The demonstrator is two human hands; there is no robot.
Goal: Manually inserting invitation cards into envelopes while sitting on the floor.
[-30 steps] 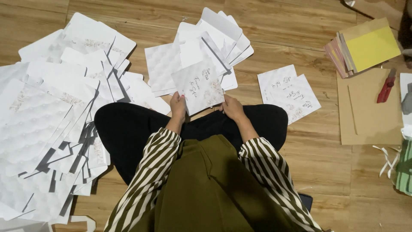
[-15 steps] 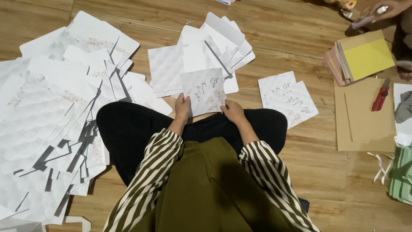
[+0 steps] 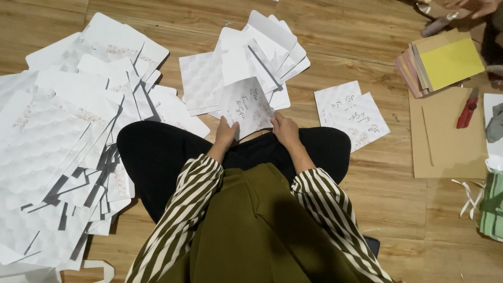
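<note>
Head view: a white card [image 3: 246, 105] with handwritten script is held at its lower edge above the lap, left hand [image 3: 226, 131] and right hand [image 3: 285, 128] each with fingers pinched on it. By the look of it, a few finished cards [image 3: 353, 112] lie on the floor [image 3: 340, 31] to the right, while the big heap of sheets [image 3: 57, 152] on the left remains. Both forearms reach forward, wrists low.

Loose paper and craft supplies on a wooden floor

A big spread of white sheets [image 3: 63, 152] covers the left; two printed cards [image 3: 352, 112] lie right, near a brown cardboard sheet [image 3: 445, 141], a red utility knife [image 3: 467, 110] and a yellow-topped paper stack [image 3: 443, 65].
</note>
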